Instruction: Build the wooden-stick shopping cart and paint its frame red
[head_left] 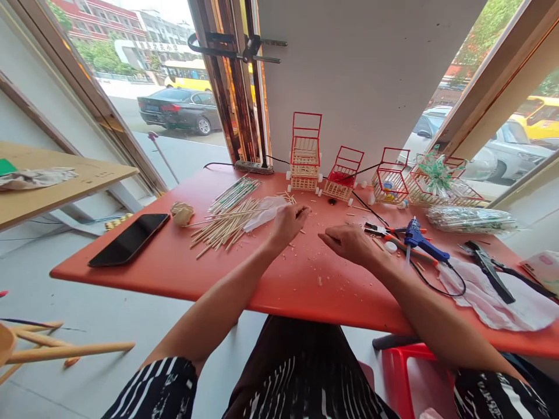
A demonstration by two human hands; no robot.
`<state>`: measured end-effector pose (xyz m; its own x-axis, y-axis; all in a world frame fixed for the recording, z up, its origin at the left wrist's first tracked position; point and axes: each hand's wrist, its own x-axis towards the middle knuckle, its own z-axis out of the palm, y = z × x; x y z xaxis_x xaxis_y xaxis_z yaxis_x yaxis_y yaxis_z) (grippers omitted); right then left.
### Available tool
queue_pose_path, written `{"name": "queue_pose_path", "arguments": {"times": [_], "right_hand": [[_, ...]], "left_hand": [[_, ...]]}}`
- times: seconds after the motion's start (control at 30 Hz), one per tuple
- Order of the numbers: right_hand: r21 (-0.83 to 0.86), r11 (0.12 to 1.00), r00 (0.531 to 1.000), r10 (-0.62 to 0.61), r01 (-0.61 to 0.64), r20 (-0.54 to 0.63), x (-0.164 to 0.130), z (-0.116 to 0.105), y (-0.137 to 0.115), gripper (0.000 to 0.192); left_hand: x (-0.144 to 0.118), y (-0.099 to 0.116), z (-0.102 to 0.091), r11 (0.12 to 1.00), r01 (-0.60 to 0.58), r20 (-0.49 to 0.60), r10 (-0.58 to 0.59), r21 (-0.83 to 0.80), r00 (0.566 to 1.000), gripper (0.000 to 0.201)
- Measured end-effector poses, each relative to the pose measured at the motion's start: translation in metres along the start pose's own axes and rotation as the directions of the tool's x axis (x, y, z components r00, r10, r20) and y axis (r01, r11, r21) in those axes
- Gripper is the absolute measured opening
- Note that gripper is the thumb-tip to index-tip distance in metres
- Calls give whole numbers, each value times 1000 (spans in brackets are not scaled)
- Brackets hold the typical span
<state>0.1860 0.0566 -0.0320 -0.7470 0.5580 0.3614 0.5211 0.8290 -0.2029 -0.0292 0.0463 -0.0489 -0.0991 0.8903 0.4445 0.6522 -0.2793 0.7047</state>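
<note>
Over the middle of the red table, my left hand [290, 224] is closed, its fingers curled together just right of a pile of thin wooden sticks [225, 227] and a crumpled white plastic bag [267, 212]. My right hand [346, 240] is closed too, knuckles up, a short gap away. Whatever either hand holds, if anything, is hidden by the fingers. Small pale crumbs lie on the table around both hands. Close to my right hand are red-handled pliers [376, 229] and a blue glue gun [425, 241].
Small stick-built carts with red frames [305, 157] line the back of the red table [174, 279]. A black phone [130, 238] and a crumpled tan lump [181, 213] lie left. At right are a wrapped stick bundle [471, 219], a black-handled tool [491, 272] and a cloth [476, 297].
</note>
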Motion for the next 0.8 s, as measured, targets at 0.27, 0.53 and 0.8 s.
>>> {"name": "queue_pose_path", "arguments": {"times": [0.27, 0.53, 0.8], "right_hand": [[-32, 994, 994, -108, 107, -18, 1, -5, 11, 49], [2, 997, 995, -82, 82, -50, 1, -8, 16, 51], [12, 998, 998, -53, 54, -43, 0, -8, 18, 49]], "left_hand": [[25, -52, -89, 863, 127, 4, -148, 489, 989, 41], [-7, -100, -131, 581, 203, 60, -401, 788, 914, 31], [-20, -96, -125, 689, 272, -30, -342, 671, 939, 21]]}}
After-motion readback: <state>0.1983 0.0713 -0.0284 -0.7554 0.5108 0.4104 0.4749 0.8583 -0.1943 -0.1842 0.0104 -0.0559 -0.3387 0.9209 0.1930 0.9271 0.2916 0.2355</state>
